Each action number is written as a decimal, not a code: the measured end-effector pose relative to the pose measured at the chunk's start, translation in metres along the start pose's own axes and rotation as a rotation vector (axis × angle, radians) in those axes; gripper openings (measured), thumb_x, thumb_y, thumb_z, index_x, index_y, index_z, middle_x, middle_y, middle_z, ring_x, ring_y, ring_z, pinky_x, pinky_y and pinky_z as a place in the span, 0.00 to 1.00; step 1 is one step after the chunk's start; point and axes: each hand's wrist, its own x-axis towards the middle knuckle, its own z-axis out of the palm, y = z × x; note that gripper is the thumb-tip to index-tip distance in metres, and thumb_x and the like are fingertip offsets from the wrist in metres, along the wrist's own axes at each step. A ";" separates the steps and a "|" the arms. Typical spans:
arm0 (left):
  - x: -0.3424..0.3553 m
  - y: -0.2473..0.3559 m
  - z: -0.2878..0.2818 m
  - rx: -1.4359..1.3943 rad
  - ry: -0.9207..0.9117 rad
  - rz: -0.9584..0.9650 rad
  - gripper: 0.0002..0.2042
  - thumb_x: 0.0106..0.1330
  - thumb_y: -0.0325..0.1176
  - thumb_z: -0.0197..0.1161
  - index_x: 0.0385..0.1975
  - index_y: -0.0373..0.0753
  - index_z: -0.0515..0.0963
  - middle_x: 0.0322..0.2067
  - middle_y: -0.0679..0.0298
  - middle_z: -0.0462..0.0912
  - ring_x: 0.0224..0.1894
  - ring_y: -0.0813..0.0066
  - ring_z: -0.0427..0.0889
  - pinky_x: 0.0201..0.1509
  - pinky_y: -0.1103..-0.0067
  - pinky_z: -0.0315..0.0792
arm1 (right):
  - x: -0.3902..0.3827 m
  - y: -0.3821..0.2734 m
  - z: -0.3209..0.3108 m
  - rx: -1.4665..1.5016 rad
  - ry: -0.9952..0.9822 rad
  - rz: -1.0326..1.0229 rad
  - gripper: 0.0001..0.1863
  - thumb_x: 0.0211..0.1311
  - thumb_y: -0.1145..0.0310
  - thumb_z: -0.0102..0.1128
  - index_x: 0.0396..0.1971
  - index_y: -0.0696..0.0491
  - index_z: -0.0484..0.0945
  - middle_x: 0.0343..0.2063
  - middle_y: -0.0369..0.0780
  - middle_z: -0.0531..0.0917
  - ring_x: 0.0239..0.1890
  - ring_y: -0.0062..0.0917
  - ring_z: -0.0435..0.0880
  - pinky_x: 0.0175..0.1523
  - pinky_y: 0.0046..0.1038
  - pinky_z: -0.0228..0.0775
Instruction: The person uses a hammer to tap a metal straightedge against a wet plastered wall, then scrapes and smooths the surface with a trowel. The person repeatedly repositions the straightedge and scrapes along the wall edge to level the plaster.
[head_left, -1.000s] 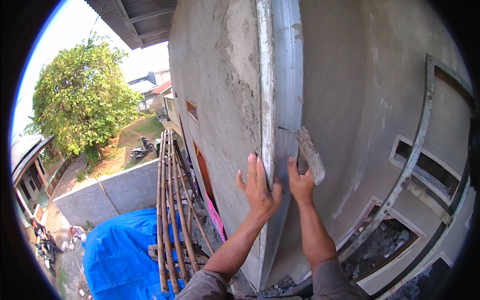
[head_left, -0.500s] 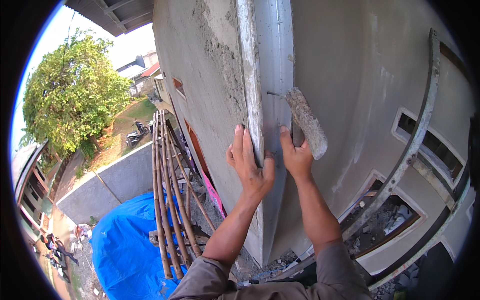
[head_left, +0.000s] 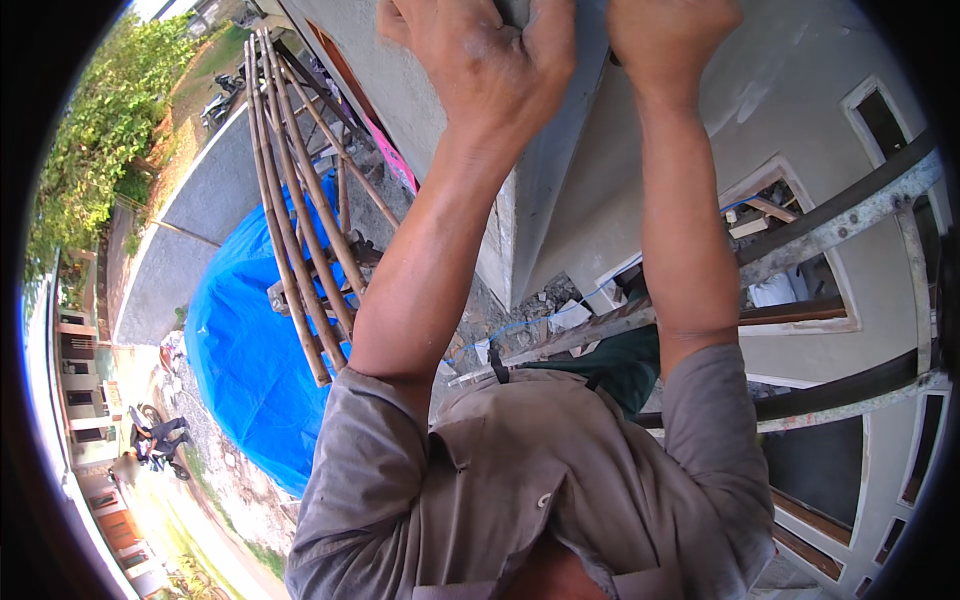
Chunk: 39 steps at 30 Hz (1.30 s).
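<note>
My left hand [head_left: 485, 65] is raised to the wall corner [head_left: 512, 240], with its fingertips cut off by the top edge. Its thumb and fingers are curled around the end of a long plaster-smeared straightedge [head_left: 514, 12], of which only a dark bit shows between them. Just right of it, on the other side of the corner, my right hand [head_left: 672, 45] is closed in a fist. A small dark end of the hammer's handle [head_left: 613, 59] peeps out below that fist; the hammer's head is out of view.
Bamboo poles [head_left: 290, 215] lean over a blue tarp [head_left: 255, 350] at left. A curved metal frame [head_left: 850, 225] crosses the right side before window openings [head_left: 790, 290]. Rubble [head_left: 570, 285] lies at the wall's foot. A person stands by a motorbike [head_left: 160, 440] far below left.
The view has tipped downward, so both hands now sit at the top edge and my shirt shows. The hammer's head and the nail in the wall have left the picture.
</note>
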 end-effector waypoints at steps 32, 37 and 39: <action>-0.009 0.008 -0.001 -0.059 -0.004 -0.096 0.37 0.47 0.28 0.60 0.62 0.27 0.59 0.63 0.41 0.62 0.66 0.45 0.60 0.65 0.58 0.50 | -0.013 0.011 -0.002 0.016 0.047 -0.028 0.12 0.54 0.71 0.66 0.17 0.58 0.73 0.11 0.42 0.75 0.13 0.25 0.74 0.21 0.29 0.65; -0.013 0.007 0.001 -0.044 -0.017 -0.097 0.38 0.47 0.27 0.60 0.63 0.27 0.58 0.63 0.42 0.62 0.66 0.46 0.60 0.65 0.59 0.51 | -0.011 -0.002 -0.008 -0.017 0.035 -0.035 0.09 0.55 0.72 0.65 0.20 0.59 0.75 0.12 0.41 0.76 0.15 0.23 0.75 0.23 0.29 0.67; -0.007 0.011 -0.004 -0.066 -0.012 -0.095 0.37 0.47 0.27 0.60 0.62 0.27 0.58 0.63 0.42 0.62 0.66 0.45 0.59 0.65 0.59 0.50 | -0.006 -0.016 -0.008 0.007 0.043 -0.048 0.08 0.55 0.72 0.65 0.21 0.59 0.76 0.13 0.41 0.76 0.15 0.22 0.75 0.23 0.29 0.67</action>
